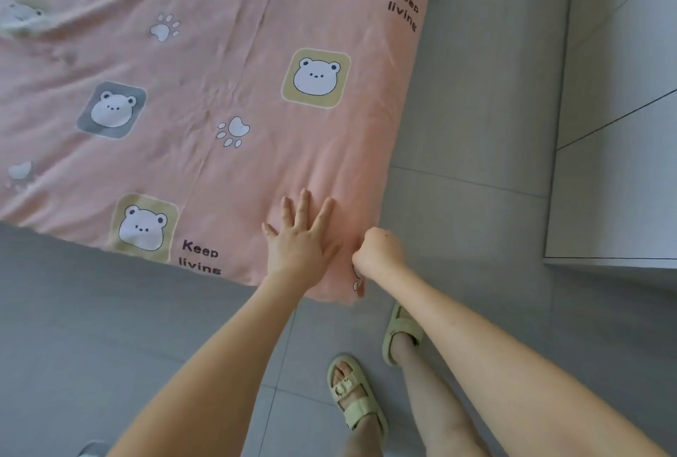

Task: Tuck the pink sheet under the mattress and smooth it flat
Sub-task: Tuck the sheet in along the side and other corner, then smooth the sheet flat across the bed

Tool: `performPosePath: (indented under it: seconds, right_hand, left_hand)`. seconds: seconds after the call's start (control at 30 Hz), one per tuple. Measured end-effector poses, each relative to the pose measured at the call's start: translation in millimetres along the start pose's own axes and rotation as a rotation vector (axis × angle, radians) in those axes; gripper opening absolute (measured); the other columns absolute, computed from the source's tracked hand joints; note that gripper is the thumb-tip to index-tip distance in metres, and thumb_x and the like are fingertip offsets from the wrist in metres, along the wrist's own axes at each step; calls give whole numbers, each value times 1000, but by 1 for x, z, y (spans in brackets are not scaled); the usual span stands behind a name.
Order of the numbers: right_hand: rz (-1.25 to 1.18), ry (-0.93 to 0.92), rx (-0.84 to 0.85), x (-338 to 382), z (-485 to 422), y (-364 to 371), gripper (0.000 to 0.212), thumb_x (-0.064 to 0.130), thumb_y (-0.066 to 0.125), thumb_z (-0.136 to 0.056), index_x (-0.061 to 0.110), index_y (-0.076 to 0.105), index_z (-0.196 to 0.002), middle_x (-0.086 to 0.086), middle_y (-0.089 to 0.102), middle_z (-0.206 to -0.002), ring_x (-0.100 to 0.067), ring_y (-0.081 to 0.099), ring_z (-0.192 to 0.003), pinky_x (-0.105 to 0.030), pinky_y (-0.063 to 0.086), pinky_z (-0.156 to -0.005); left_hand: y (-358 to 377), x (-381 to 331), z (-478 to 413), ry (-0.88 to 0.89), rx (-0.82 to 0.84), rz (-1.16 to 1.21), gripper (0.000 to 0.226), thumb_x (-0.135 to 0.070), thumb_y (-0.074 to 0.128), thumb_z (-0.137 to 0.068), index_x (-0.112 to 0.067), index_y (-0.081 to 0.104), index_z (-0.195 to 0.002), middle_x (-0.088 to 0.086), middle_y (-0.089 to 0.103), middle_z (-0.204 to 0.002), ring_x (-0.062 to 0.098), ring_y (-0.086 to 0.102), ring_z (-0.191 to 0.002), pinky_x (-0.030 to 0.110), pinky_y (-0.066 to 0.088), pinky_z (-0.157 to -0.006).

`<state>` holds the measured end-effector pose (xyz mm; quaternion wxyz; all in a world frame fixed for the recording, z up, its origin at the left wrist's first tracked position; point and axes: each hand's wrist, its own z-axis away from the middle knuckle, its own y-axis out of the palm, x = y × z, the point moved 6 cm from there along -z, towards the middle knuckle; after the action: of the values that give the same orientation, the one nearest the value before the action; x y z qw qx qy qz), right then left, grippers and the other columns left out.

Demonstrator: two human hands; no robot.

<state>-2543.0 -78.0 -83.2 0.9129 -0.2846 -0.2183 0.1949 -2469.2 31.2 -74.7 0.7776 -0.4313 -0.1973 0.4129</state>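
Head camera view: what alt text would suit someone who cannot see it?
A person's left hand presses flat on a bear-print pink sheet near its corner, while the right hand, curled, seems to grip its edge. Sandalled feet stand on grey tiles.

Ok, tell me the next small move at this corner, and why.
Probably draw the right hand down and under, tucking the corner it seems to grip. The left hand lies flat, fingers spread, pinning the pink sheet beside it. That corner looks untucked above the grey floor, and creases show further up the sheet.
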Motion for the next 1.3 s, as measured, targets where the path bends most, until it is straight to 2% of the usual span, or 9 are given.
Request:
performPosePath:
  seconds: [0.27,0.4,0.6,0.67,0.73,0.83,0.97,1.1,1.3]
  right_hand:
    - [418,-83,-156,22,16,-21,25,11,51,-91,8,61,-113,-10,63,-119,-29,57,-113,-31,47,-83]
    - [431,-441,-337,74,12,-54,38,27,36,-100,6,46,-131,-12,51,-134,-31,45,-123,-36,39,-95]
    - [840,-607,-67,121,-46,-46,55,30,33,-100,14,17,-150,-3,14,-159,-19,13,-146,-39,14,-118]
    - [886,-574,97,118,-52,-45,41,27,38,-96,14,46,-134,-10,41,-145,-26,40,-133,-38,37,-103]
    - [775,-581,233,122,-51,-63,22,23,43,-90,22,58,-75,-11,60,-87,-30,55,-82,-32,42,-66]
    - [649,-626,270,135,-57,-134,25,23,43,-88,15,64,-79,-6,65,-84,-30,55,-79,-32,47,-71]
    - [515,-754,152,157,-71,-267,30,20,35,-93,7,62,-93,-12,63,-87,-27,51,-80,-34,40,-69]
    - [442,-786,62,168,-90,-391,36,26,37,-97,17,61,-122,-6,63,-125,-28,56,-116,-34,44,-97]
    - [459,-773,-96,190,-159,-537,35,24,38,-95,2,59,-110,-17,63,-115,-36,54,-112,-44,45,-93]
  left_hand:
    - [-18,36,35,-2,-370,243,28,-15,54,-85,-7,59,-112,12,57,-125,35,50,-113,41,45,-77]
    - [-32,65,28,-112,-412,255,37,-26,47,-94,-8,52,-126,13,41,-145,36,31,-136,46,38,-99]
    - [-28,74,-18,-190,-156,211,40,-30,32,-98,-17,37,-135,2,26,-153,28,24,-140,41,33,-103]
    - [-30,74,-32,-242,-52,218,24,-23,35,-94,-15,52,-110,2,53,-121,26,48,-113,31,44,-77]
    - [-45,77,-43,-362,6,229,15,-18,37,-91,-17,49,-82,-1,51,-82,25,52,-86,24,36,-57]
    - [-97,62,-71,-407,-18,248,26,-21,34,-93,-20,36,-67,-5,39,-69,22,48,-79,22,30,-56]
    - [-204,27,-124,-428,-115,314,24,-25,33,-96,-21,55,-105,-1,61,-102,21,57,-97,22,37,-69]
    - [-298,-10,-174,-481,-226,447,18,-23,34,-96,-21,52,-95,2,64,-94,25,62,-97,24,41,-64]
    - [-430,-47,-256,-472,-404,483,31,-24,37,-95,-13,55,-119,9,64,-114,30,59,-103,28,45,-77]
